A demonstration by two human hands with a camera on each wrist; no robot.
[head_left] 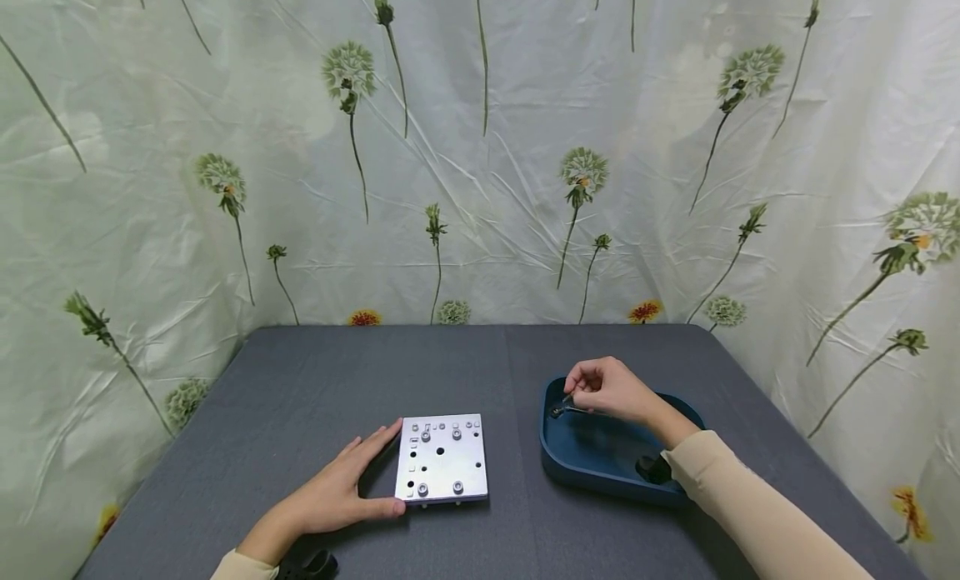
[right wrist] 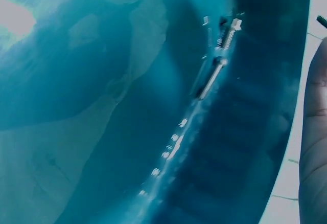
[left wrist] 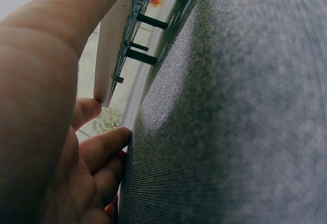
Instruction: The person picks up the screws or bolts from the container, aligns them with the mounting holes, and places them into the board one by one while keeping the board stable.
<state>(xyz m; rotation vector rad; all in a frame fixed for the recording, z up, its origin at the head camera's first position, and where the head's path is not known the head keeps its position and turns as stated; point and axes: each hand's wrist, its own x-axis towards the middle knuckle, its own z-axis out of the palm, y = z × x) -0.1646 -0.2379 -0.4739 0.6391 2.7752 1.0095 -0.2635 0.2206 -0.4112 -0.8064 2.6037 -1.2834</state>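
A silver metal plate [head_left: 440, 453] lies on the table with several socket-head screws standing in it. Threaded shanks [left wrist: 152, 21] jut from its underside in the left wrist view. My left hand [head_left: 341, 484] is spread at its left side, index fingertip at the far corner and thumb at the near corner; the other fingers rest on the cloth. Over the far left part of a blue tray [head_left: 592, 477], my right hand [head_left: 609, 388] pinches a small screw [right wrist: 322, 21], mostly hidden by the fingers. More loose screws [right wrist: 213, 78] lie along the tray's inner edge.
Dark grey cloth [head_left: 360, 367] covers the table. Behind and around it hangs a pale curtain [head_left: 480, 188] with a dandelion print. The tray stands to the right of the plate, its raised wall between them.
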